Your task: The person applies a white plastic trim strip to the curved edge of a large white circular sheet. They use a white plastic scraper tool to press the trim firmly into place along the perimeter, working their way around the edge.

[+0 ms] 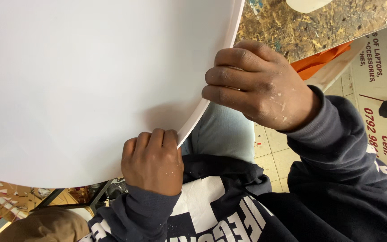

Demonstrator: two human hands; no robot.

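Note:
A large white round board [81, 80] with a curved edge fills most of the view. My left hand [152, 162] curls its fingers over the board's lower edge, knuckles toward me. Higher up, my right hand [256, 89] pinches the same thin edge, fingers folded over it; it is speckled with pale flecks. Both arms are in dark navy sleeves. The board hides whatever lies under it.
A rough chipboard worktop [319, 22] lies at the top right, with an orange sheet [319, 62] and a printed banner [381, 89] beside it. Pale floor tiles [269, 157] and my jeans-clad knee [222, 134] show below. Wood scraps and a dark metal frame [68, 197] sit at the lower left.

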